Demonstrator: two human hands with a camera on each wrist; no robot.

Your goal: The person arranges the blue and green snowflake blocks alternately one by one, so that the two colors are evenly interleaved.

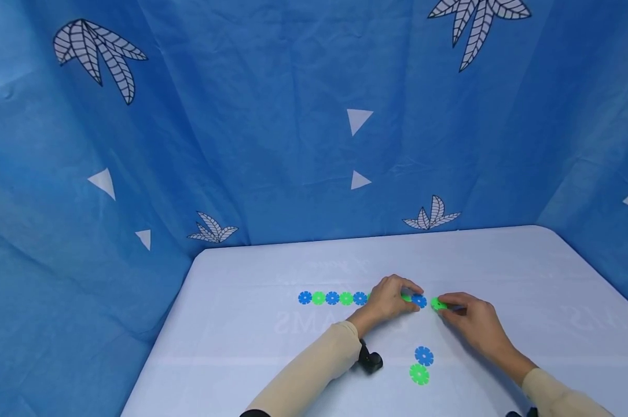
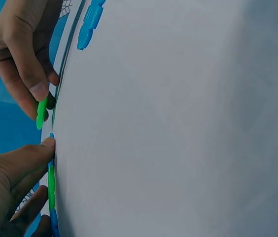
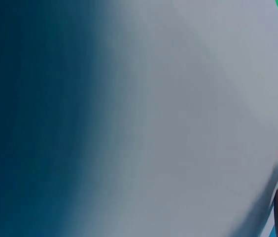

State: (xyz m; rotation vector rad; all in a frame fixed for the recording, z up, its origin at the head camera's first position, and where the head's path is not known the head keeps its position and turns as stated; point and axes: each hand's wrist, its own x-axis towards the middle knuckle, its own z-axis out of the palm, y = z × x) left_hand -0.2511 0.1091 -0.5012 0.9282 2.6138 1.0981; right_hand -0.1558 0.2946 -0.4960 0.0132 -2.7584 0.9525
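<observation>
A row of notched plastic discs, blue and green by turns, lies on the white table; a blue disc (image 1: 305, 297) forms its left end. My left hand (image 1: 388, 298) reaches over the row and holds the blue disc at its right end (image 1: 419, 300) between thumb and finger. Part of the row is hidden beneath that hand. My right hand (image 1: 475, 321) pinches a green disc (image 1: 438, 304) by its right edge, a small gap from the row's end. In the left wrist view this green disc (image 2: 41, 113) is tilted on edge between thumb and fingers.
Nearer to me on the table (image 1: 230, 347) lie a loose blue disc (image 1: 424, 355) and a loose green disc (image 1: 419, 374), nearly touching. A blue patterned curtain (image 1: 293, 145) hangs behind the table and along its sides. A black wrist device (image 1: 371, 362) sits by the left sleeve.
</observation>
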